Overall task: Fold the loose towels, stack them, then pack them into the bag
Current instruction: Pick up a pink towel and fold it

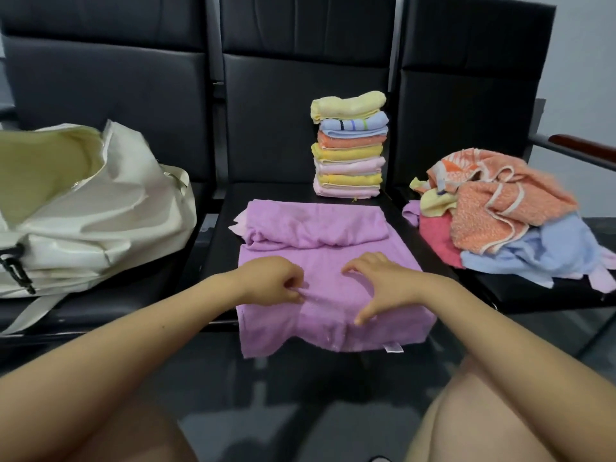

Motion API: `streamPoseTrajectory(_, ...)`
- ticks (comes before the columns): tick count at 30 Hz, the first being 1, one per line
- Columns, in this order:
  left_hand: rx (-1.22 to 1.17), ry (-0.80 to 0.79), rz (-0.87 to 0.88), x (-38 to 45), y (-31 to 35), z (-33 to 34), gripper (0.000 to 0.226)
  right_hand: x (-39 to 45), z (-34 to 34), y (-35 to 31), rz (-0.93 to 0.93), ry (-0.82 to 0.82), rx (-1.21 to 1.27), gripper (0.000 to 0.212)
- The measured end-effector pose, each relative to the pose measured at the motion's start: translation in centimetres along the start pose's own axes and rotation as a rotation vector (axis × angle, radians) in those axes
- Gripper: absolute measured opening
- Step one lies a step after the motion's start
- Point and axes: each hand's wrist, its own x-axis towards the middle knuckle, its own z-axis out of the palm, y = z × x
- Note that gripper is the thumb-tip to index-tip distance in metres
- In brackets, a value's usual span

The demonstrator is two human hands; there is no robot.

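Your left hand (280, 278) pinches purple towel (333, 295) crease; right hand (376, 281) spread, pressing flat. Folded stack (349, 145) at 12 o'clock, clear of work.

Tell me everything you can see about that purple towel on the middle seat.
The purple towel looks like soft terry cloth, lilac all over. It lies flat on the middle black seat, its far end folded back toward the person into a rumpled layer. Its near edge hangs over the seat front, showing a small white tag. The left hand pinches its surface, and the right hand rests fingertips on it.
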Motion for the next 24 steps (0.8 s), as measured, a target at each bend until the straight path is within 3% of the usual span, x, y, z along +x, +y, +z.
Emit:
streamPoseTrajectory(3,-0.095,0.134,-0.077,0.1,-1.0,-0.7,0.034,-0.2,-0.3,1.1,0.033,0.043,-0.053,0.069)
streamPoseTrajectory(6,-0.157,0.252,-0.113,0.7,-1.3,-1.2,0.024,0.3,-1.0,1.7,0.009,0.059,0.116,0.032)
streamPoseTrajectory(9,-0.186,0.398,-0.133,1.6,-0.9,-1.6,0.017,0.9,-1.7,2.6,0.073,0.178,0.29,0.029)
streamPoseTrajectory(13,-0.157,0.526,-0.18,2.9,-0.8,-2.1,0.013,2.3,-1.9,3.3,0.166,0.432,0.229,0.018)
streamPoseTrajectory(16,-0.101,0.534,-0.214,3.7,-1.3,-1.8,0.013,3.9,-1.7,2.9,0.307,0.537,0.132,0.006)
streamPoseTrajectory(19,-0.021,0.526,-0.25,4.1,-1.5,-1.8,0.027,5.4,-1.1,2.2,0.421,0.503,0.122,0.027)
streamPoseTrajectory(22,-0.108,0.542,-0.156,3.5,0.0,-2.1,0.024,5.0,-1.6,0.0,0.327,0.601,0.273,0.028)
streamPoseTrajectory(24,-0.116,0.339,-0.071,3.0,1.0,-1.7,0.022,3.9,-1.9,-1.8,0.196,0.59,0.365,0.021)
